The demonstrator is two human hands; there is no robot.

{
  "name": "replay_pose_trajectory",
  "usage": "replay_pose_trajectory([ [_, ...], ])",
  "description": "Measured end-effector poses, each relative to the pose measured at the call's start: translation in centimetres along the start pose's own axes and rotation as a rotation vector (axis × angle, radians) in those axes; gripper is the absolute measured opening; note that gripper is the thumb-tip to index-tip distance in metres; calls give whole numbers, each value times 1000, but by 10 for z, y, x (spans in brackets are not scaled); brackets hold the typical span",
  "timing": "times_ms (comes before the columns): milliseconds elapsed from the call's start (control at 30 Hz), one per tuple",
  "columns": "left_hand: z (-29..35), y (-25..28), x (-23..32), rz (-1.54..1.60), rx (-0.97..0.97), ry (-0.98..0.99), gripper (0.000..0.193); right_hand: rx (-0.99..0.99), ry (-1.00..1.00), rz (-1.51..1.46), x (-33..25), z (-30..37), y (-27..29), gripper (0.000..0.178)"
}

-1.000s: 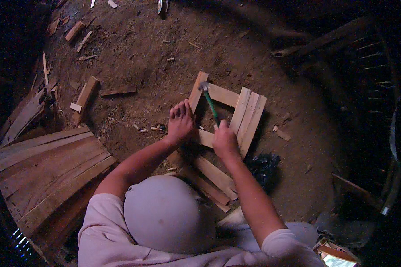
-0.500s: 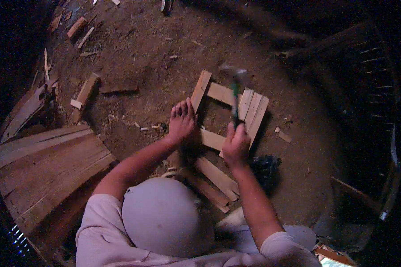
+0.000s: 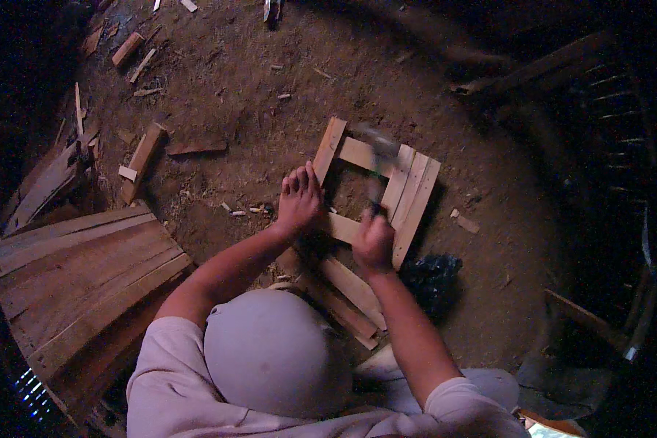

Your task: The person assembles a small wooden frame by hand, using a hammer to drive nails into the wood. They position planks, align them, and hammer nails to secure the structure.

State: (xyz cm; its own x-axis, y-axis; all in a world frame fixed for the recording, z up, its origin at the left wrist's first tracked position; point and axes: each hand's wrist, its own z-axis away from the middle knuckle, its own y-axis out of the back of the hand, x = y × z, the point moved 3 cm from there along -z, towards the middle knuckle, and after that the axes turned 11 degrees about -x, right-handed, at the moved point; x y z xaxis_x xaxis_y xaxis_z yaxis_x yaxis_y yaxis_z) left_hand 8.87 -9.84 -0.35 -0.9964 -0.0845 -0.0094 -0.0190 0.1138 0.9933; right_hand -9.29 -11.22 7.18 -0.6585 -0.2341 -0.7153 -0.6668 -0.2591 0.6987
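A small wooden frame (image 3: 418, 201) lies on the dirt floor ahead of me, with slats side by side at its right, a single slat (image 3: 332, 140) at its left and two crosspieces between. My left hand (image 3: 301, 201) grips the lower part of the left slat; the fingers lie over the wood and the thumb is hidden. In my right hand (image 3: 374, 242), closed round the handle, is a hammer (image 3: 377, 159) with a dark and green handle. Motion smears its head, which appears over the far crosspiece; whether it touches the wood I cannot tell.
Loose boards (image 3: 352, 288) lie just below the frame. A crumpled dark plastic bag (image 3: 432, 281) sits right of my right forearm. At the left stands a plank-topped wooden piece (image 3: 87, 255), with a wood block (image 3: 142, 162) beyond it. Offcuts (image 3: 128, 50) are scattered on the floor.
My right hand and the hammer have moved left, and the hammer head now appears lower, over the frame. The left hand stays on the slat.
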Motion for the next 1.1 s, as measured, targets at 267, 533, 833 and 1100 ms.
replay_pose_trajectory([
  [267, 9, 7, -4, 42, -64, 7, 69, 107, 75, 22, -32, -3, 32, 18],
  [533, 11, -12, -10, -1, -105, 7, 70, -90, -36, -27, -28, -15, 8, 16],
  [833, -11, 7, -1, 41, -94, -28, 74, -147, -112, 66, 6, -24, 1, 23],
  [1100, -6, 3, 2, -27, -26, -21, 74, -222, -80, 167, 11, -20, -11, 31],
])
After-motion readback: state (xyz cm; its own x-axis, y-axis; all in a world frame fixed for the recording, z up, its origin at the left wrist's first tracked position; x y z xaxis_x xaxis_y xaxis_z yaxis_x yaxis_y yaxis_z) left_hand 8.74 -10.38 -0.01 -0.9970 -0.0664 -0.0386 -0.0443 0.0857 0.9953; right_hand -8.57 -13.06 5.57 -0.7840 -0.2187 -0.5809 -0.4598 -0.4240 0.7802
